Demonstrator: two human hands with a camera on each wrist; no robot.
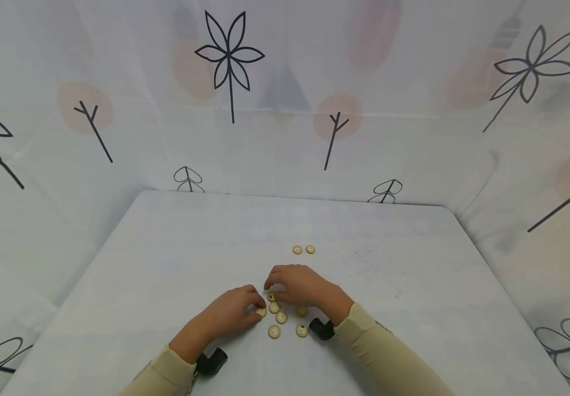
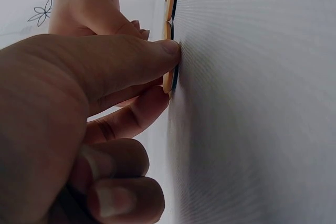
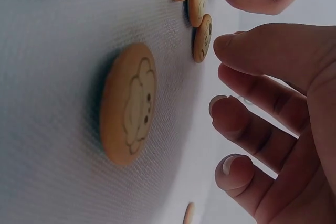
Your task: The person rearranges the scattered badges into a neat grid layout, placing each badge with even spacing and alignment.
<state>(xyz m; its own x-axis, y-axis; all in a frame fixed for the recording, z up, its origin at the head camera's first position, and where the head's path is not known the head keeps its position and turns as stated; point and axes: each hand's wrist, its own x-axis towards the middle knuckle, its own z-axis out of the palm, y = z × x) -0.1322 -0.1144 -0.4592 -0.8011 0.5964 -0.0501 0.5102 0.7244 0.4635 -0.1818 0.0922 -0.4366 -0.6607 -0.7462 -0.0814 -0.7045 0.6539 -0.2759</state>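
My buttons (image 1: 281, 317) are light tan wood with little brown faces drawn on them (one looks like a monkey). My sleeves (image 1: 378, 352) are cream. The table (image 1: 166, 247) is white.

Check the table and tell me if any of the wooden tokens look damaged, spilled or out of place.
Nothing looks damaged. Most wooden tokens lie flat in a loose cluster between the left hand and right hand. Only a pair of tokens sits apart, farther up the table, side by side.
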